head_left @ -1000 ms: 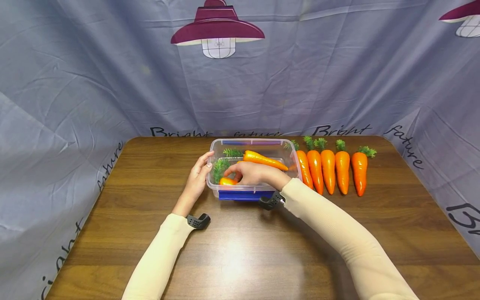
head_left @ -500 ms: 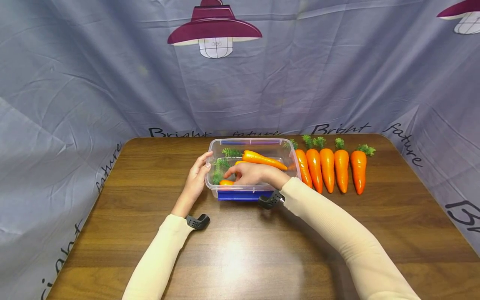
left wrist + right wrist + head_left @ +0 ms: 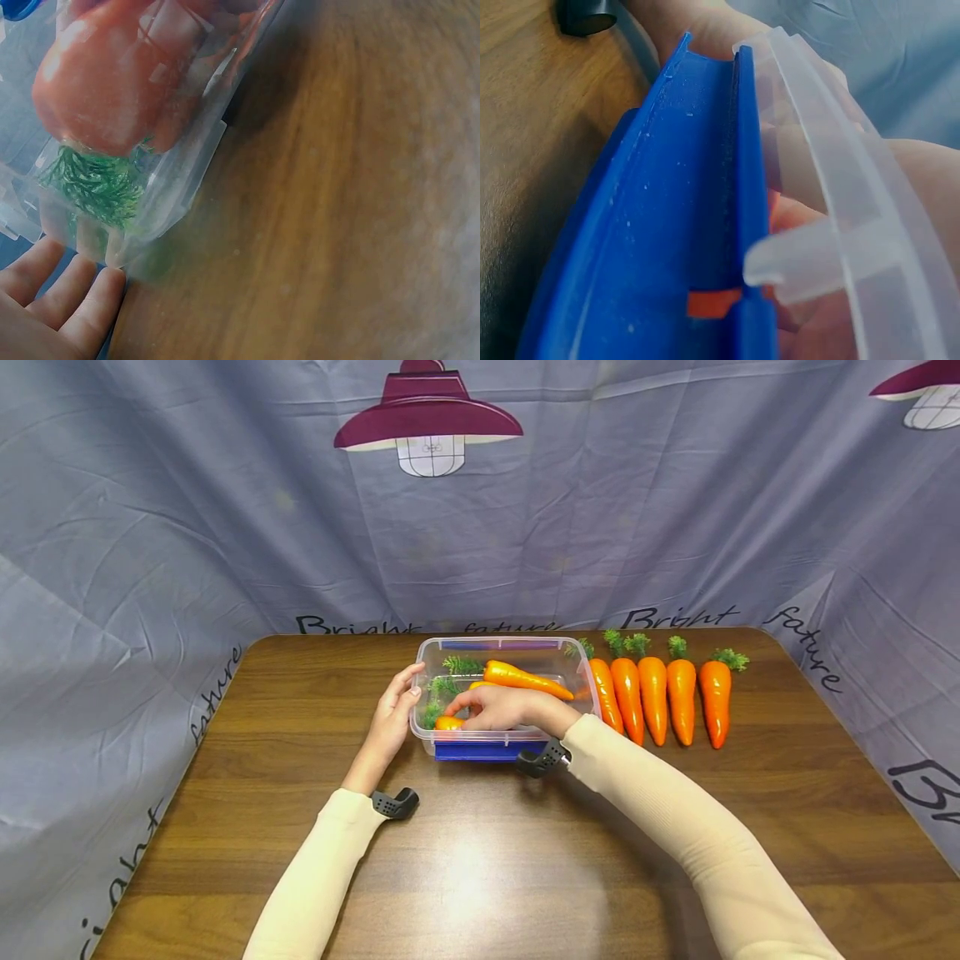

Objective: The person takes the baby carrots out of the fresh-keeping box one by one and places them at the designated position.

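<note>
A clear plastic container (image 3: 504,736) with blue side latches holds several orange carrots with green feathery tops. My left hand (image 3: 393,707) is at the container's left end; in the left wrist view its straight fingers (image 3: 93,311) touch the outer wall. My right hand (image 3: 498,707) reaches inside and holds the front carrot (image 3: 450,723) near its top, hiding most of its body. Behind it lies another carrot (image 3: 528,679), tip to the right. A third shows only a small part. In the right wrist view the blue latch (image 3: 667,187) and rim partly cover my right hand.
A row of several carrots (image 3: 655,700) lies right of the container, tops away from me. The nearest is close to the container's right wall. Beneath is a brown wooden table (image 3: 465,843); a grey-blue curtain (image 3: 480,543) hangs behind it.
The front carrot has shifted slightly within the container under my right hand, down toward the front wall. My left hand stays at the left end.
</note>
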A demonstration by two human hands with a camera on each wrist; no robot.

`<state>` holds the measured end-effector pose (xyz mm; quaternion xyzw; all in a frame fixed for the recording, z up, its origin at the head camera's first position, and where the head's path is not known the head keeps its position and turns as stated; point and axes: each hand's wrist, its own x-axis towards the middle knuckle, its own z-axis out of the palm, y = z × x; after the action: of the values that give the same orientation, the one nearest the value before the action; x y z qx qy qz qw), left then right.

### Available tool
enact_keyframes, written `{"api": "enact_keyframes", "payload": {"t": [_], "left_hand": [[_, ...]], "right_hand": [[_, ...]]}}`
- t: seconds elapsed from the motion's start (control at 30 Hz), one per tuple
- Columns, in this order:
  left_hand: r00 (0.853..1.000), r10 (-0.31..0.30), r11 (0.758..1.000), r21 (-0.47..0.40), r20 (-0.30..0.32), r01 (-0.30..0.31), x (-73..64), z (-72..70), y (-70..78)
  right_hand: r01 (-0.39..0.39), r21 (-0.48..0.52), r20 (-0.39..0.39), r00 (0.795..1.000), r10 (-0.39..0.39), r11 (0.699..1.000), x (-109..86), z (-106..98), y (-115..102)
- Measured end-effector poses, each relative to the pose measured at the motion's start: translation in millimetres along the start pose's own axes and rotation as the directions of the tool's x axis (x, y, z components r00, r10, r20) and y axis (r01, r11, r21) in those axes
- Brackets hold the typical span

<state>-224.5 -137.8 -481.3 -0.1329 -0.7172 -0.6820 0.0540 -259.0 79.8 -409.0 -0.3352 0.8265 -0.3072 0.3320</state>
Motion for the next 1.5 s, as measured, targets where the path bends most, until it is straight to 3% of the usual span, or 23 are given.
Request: {"api": "enact_keyframes", "payload": {"t": [0.4,0.63,0.87,1.3,1.5], "left_hand": [[1.000,0.004,1.000,-0.003,-0.005,-0.004,-0.9,1.3,-0.8],[1.000,0.015,1.000,0.012,-0.005,-0.015,-1.4,1.9,-0.1],[1.000,0.021,1.000,0.019,-0.012,-0.021,-1.3,1.7,0.0],[1.000,0.016,0.999,0.038,-0.021,-0.015,-1.2,0.2,0.6],[1.000,0.012,0.999,0.032,-0.018,-0.012,-0.6,1.6,1.0]], "right_hand": [[-0.043,0.118,-0.034,0.998,0.047,0.992,-16.4,-6.7,4.9],[-0.047,0.148,-0.093,0.994,0.061,0.988,-30.0,-15.7,9.8],[-0.017,0.188,-0.169,0.984,0.050,0.982,-47.9,-31.2,8.8],[0.069,0.276,-0.209,0.978,-0.010,0.959,-73.5,-50.9,4.8],[0.073,0.336,-0.248,0.969,0.013,0.939,-82.5,-59.2,4.3]]}}
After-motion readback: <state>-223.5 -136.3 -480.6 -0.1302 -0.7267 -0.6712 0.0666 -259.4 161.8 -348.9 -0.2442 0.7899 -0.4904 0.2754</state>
